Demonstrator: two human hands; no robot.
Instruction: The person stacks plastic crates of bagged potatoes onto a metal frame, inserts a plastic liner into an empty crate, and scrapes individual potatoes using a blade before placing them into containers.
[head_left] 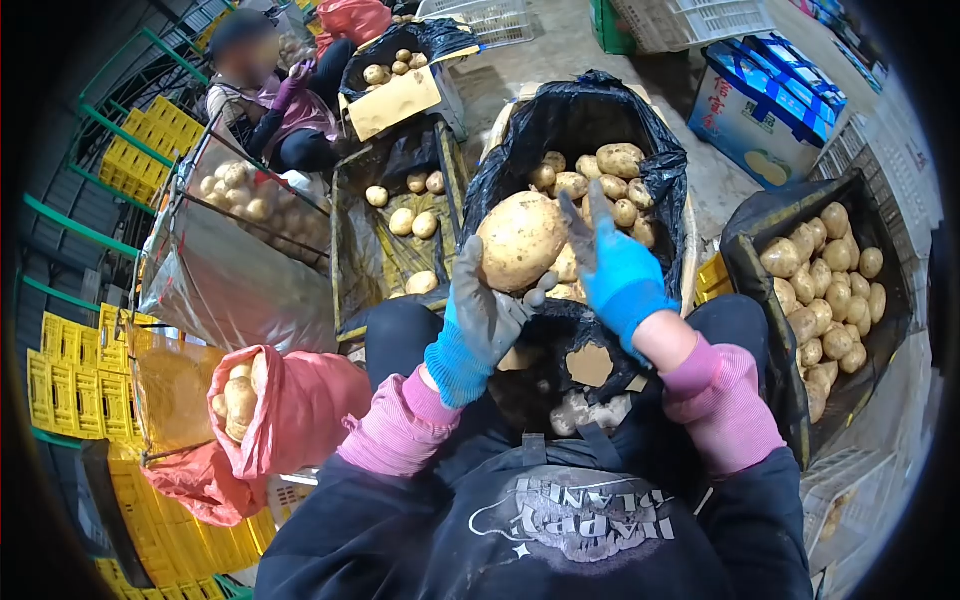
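Note:
A large pale potato (522, 242) rests in my left hand (485, 310), whose grey-palmed, blue-cuffed glove cups it from below and the left. My right hand (618, 268), in a blue and grey glove, is just right of that potato with its fingers stretched out. Whether its fingertips touch the potato I cannot tell. Beneath both hands stands a box lined with a black plastic bag (665, 165), with several potatoes (620, 160) inside. The hands and the large potato hide part of the box's contents.
To the right is a black-lined crate (745, 250) of potatoes. At left stand another lined crate (385, 165), a red sack (310, 400) and a large clear bag (240, 285) of potatoes. A co-worker (270, 100) sits at the upper left. A blue-topped carton (745, 125) stands upper right.

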